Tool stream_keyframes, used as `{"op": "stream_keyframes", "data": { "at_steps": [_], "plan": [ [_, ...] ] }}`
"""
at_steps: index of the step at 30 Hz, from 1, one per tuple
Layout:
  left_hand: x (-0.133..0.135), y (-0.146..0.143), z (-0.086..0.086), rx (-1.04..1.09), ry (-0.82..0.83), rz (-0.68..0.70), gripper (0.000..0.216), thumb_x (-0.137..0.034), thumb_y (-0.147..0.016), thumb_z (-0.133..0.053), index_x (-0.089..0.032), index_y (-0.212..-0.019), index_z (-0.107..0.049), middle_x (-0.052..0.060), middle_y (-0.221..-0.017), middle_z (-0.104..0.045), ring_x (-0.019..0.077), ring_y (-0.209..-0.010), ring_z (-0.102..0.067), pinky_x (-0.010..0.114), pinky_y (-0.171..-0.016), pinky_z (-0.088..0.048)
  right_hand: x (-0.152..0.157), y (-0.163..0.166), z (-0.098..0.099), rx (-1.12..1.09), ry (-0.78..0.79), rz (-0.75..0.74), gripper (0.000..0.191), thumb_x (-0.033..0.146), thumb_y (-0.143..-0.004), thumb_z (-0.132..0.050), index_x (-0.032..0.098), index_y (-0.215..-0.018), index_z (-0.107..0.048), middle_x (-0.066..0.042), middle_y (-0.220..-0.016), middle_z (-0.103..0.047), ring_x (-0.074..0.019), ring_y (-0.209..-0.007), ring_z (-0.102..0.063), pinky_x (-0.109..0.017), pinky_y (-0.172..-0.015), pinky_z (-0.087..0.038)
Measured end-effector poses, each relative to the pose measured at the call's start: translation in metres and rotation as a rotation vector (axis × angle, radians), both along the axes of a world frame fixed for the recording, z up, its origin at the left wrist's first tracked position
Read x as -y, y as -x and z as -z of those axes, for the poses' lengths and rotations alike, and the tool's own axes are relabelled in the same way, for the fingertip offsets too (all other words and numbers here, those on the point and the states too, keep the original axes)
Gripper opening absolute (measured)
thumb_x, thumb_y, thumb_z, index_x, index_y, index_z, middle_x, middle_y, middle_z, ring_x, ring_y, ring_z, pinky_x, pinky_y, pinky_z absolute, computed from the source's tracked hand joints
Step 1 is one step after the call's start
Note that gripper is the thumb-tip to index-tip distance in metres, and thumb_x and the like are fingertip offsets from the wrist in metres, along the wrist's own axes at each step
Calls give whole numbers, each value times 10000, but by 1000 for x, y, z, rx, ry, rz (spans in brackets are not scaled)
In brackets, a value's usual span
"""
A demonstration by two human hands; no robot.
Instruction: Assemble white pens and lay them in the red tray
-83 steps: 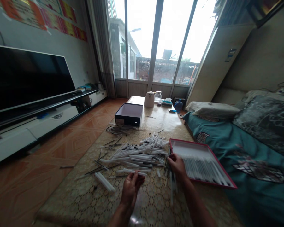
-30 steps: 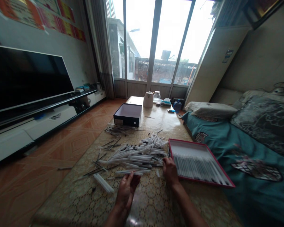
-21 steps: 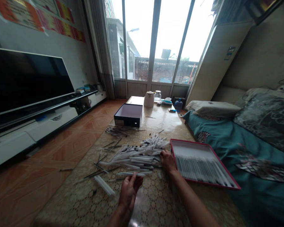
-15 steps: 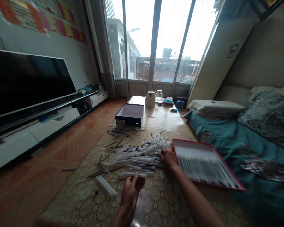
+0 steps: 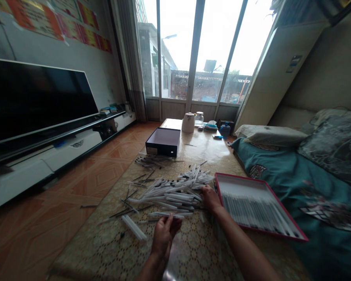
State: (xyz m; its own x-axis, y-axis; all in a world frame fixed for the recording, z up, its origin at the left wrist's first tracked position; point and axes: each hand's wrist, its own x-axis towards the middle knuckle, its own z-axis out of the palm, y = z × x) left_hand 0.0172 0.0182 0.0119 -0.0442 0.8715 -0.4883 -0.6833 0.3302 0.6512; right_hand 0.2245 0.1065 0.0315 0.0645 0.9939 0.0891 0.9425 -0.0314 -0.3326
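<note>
My left hand (image 5: 166,230), low in the centre of the frame, pinches a slim white tube (image 5: 178,216) between thumb and fingers, just in front of the heap of tubes (image 5: 169,195) spread across the middle. My right hand (image 5: 211,198) is at the heap's right end, fingers curled in; whether they have closed on anything I cannot tell, as the back of the hand hides the tips. The pieces there lie crossed over one another, so I judge that pulling one sharply could drag its neighbours along and set the pile sliding. My right wrist and forearm pass close to the red-rimmed tray (image 5: 240,183), right of centre; a careless swing of the elbow could knock its rim and jumble the row of pens (image 5: 251,208) lying side by side inside. The pinch on my left looks light, so a slip might drop that tube back among others much like it. Lower left, the clear bundle (image 5: 134,228) and a small black piece (image 5: 122,235) sit loose on the patterned table (image 5: 190,249); being small and perhaps round, the black one could roll away if my sleeveless forearm brushed it.
</note>
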Motion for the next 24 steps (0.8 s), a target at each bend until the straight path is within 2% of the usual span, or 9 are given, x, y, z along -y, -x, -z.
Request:
{"op": "stream_keyframes", "data": {
  "at_steps": [5,9,11,14,17,20,24],
  "plan": [
    [1,0,-3,-5,-1,-5,124,-155,-691,-703,-125,-735,-591,66,-624,-702,179,-597,-684,259,-600,-545,4,5,-6,-109,-82,0,96,117,-737,-551,179,-754,-622,-61,-871,-627,-169,-794,-603,-227,-676,-402],
    [2,0,-6,-12,-34,3,106,-153,-703,-691,-120,-733,-595,71,-625,-702,175,-597,-682,259,-605,-544,29,17,-7,-268,-166,-22,147,192,-813,-476,174,-877,-606,-32,-791,-639,-149,-738,-606,-220,-664,-425],
    [3,-1,-6,-12,-44,3,109,-157,-704,-691,-121,-742,-595,69,-624,-702,171,-599,-681,257,-609,-543,47,27,-2,-531,-202,-52,174,261,-831,-467,167,-893,-598,-17,-720,-631,-147,-649,-596,-228,-603,-437],
    [3,-1,-5,-8,-57,-6,101,-158,-714,-681,-121,-745,-592,69,-625,-701,166,-598,-678,258,-616,-543,73,43,9,-1009,-188,-54,214,373,-773,-564,164,-818,-583,-11,-662,-611,-155,-572,-584,-245,-528,-439],
    [2,-1,-4,-11,-57,-4,77,-150,-735,-658,-118,-748,-590,75,-627,-702,162,-594,-676,252,-607,-543,91,55,19,-1246,-124,-1,276,427,-711,-636,176,-780,-545,1,-641,-599,-165,-559,-601,-246,-491,-441],
    [2,-2,-4,-12,-63,2,67,-141,-745,-647,-118,-747,-585,72,-625,-701,159,-601,-677,249,-609,-544,102,61,26,-1271,-121,12,259,397,-704,-649,181,-756,-516,15,-622,-578,-155,-555,-594,-240,-496,-447],
    [2,-2,-3,-19,-76,-4,102,-150,-719,-677,-117,-750,-586,66,-627,-700,162,-603,-679,248,-608,-549,109,62,23,-1029,-207,-13,133,282,-722,-609,175,-759,-538,11,-650,-574,-137,-591,-556,-233,-554,-436]
  ]
}}
